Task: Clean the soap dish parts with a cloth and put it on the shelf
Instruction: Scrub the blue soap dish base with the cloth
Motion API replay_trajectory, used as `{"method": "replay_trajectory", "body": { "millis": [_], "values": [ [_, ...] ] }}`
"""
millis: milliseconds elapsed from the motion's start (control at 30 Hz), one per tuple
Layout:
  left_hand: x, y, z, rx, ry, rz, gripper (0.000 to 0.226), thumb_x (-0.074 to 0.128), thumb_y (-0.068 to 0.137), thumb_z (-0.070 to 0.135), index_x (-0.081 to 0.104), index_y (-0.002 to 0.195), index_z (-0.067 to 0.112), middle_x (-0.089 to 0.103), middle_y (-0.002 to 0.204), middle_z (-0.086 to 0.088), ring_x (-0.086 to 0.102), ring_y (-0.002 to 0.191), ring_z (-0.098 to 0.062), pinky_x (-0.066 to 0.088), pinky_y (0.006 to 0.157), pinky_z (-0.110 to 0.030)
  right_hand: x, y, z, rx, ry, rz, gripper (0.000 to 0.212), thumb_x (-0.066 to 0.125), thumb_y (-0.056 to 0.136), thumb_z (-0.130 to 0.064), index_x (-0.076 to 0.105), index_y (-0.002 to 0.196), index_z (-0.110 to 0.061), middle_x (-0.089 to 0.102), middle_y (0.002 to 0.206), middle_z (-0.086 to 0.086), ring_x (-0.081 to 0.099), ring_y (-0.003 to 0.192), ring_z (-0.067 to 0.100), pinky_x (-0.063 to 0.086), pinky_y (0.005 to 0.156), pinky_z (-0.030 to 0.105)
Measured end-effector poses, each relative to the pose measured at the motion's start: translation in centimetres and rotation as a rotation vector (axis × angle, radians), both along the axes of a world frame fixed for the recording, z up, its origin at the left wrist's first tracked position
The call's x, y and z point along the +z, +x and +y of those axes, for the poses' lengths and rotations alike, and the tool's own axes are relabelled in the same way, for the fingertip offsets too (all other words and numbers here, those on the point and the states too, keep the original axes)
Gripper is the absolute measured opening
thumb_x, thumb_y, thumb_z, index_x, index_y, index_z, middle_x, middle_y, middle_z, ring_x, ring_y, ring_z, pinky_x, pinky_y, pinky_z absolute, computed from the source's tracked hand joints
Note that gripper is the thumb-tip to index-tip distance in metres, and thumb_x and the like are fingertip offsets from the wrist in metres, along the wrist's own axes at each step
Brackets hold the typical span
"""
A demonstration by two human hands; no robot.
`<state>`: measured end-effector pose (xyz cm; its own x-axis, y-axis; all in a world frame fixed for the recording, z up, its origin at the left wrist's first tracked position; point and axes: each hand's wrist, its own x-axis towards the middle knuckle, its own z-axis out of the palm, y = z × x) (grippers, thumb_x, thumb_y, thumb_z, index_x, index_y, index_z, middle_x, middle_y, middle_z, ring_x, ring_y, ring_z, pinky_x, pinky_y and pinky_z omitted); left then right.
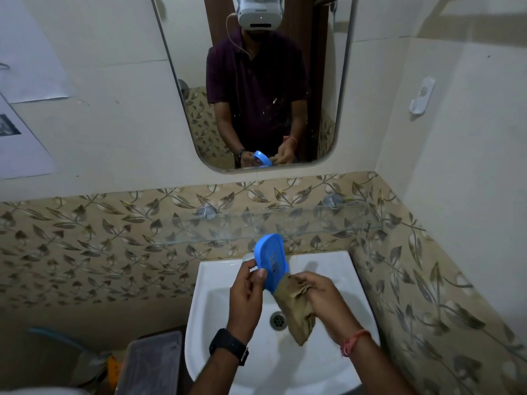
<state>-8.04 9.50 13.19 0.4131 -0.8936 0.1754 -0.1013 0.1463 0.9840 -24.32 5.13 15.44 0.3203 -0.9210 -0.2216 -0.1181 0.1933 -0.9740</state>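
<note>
So the left hand [247,283] is pinching the blue soap dish part [271,259] up on edge over the sink [336,269], probably so drips fall in, while the right hand [319,290] clamps the brown cloth [296,309] against its lower right end, glass shelf [285,223] just beyond.

Cloth [296,306] hides the soap dish [271,259] lower end.

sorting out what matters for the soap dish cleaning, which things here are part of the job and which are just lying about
Part of the job:
blue soap dish part, held in the left hand
brown cloth, held in the right hand
glass shelf above the sink

Just lying about:
sink
mirror
wall hook
papers on the wall
plastic box beside the sink
</note>
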Motion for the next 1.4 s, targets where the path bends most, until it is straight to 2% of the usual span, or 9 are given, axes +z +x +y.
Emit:
{"method": "replay_trajectory", "body": {
  "millis": [133,367,533,733,833,967,1067,1233,1400],
  "values": [
    [-0.2,0.3,0.0,-0.008,-0.006,0.01,0.018,0.056,0.098,0.035,0.065,0.108,0.048,0.078,0.099,0.001,0.073,0.095,-0.013,0.059,0.08,-0.031,0.3,-0.9,-0.9,-0.303,-0.143,0.091,0.036,0.049,0.079,-0.008,0.074,0.085,-0.033,0.076,0.092,-0.011,0.068,0.092,0.01,0.054,0.082,0.027],
    [-0.2,-0.8,-0.4,-0.017,0.026,0.223,0.021,0.054,0.105,0.02,0.069,0.11,0.034,0.075,0.093,-0.024,0.075,0.095,-0.03,0.062,0.087,-0.037,0.2,1.7,0.7,-0.066,-0.373,0.441,0.043,0.045,0.088,0.008,0.07,0.115,-0.014,0.063,0.105,0.005,0.063,0.095,0.014,0.05,0.084,0.017],
    [-1.3,-0.4,0.1,0.007,0.062,0.34,0.018,0.056,0.103,0.022,0.067,0.117,0.023,0.073,0.091,-0.023,0.072,0.094,-0.031,0.061,0.09,-0.043,0.5,1.5,0.7,0.064,-0.323,0.535,0.031,0.044,0.091,0.004,0.071,0.102,-0.007,0.066,0.096,0.009,0.065,0.088,0.02,0.051,0.075,0.022],
    [-1.4,-0.7,0.1,0.032,0.078,0.505,0.036,0.06,0.096,0.033,0.06,0.126,0.013,0.076,0.11,-0.024,0.073,0.097,-0.031,0.063,0.079,-0.038,1.7,0.7,0.6,0.21,0.354,-0.363,0.03,0.047,0.092,0.008,0.072,0.108,0.005,0.074,0.104,0.022,0.07,0.094,0.034,0.058,0.084,0.036],
    [-1.0,-0.3,0.0,0.002,0.055,0.52,0.03,0.06,0.097,0.034,0.065,0.122,0.018,0.076,0.117,-0.019,0.074,0.103,-0.03,0.062,0.078,-0.034,2.1,0.5,-0.3,0.004,0.395,-0.591,0.031,0.046,0.091,0.01,0.069,0.111,0.005,0.071,0.113,0.028,0.071,0.102,0.037,0.061,0.084,0.039],
    [-0.9,-0.1,0.1,-0.029,0.044,0.539,0.034,0.059,0.098,0.031,0.064,0.127,0.014,0.074,0.124,-0.017,0.071,0.115,-0.032,0.062,0.083,-0.033,3.7,1.1,-2.5,-0.216,-0.046,-0.225,0.029,0.065,0.086,0.002,0.078,0.085,-0.024,0.079,0.089,0.002,0.073,0.084,0.011,0.058,0.072,0.026],
    [-0.6,-0.7,0.3,-0.057,0.041,0.528,0.035,0.058,0.098,0.031,0.063,0.129,0.015,0.073,0.127,-0.015,0.071,0.116,-0.031,0.062,0.083,-0.033,5.0,2.7,-3.3,-0.154,-0.476,0.164,0.028,0.069,0.081,-0.002,0.077,0.094,-0.026,0.072,0.081,-0.017,0.064,0.076,-0.013,0.049,0.071,0.008],
    [-0.1,-1.2,0.4,-0.076,0.057,0.45,0.032,0.056,0.1,0.033,0.068,0.128,0.022,0.075,0.123,-0.013,0.072,0.112,-0.03,0.062,0.085,-0.034,5.5,4.9,-2.3,0.111,-0.657,0.448,0.049,0.052,0.079,0.008,0.073,0.116,-0.016,0.064,0.115,0.008,0.062,0.103,0.02,0.048,0.091,0.022],
    [-0.3,0.0,0.8,-0.036,0.076,0.367,0.034,0.058,0.098,0.035,0.07,0.127,0.023,0.076,0.12,-0.011,0.072,0.112,-0.032,0.062,0.084,-0.036,4.8,3.6,-0.9,0.371,-0.652,0.495,0.037,0.054,0.082,0.001,0.075,0.106,-0.018,0.063,0.105,0.009,0.064,0.095,0.023,0.055,0.087,0.038]
  ]
}}
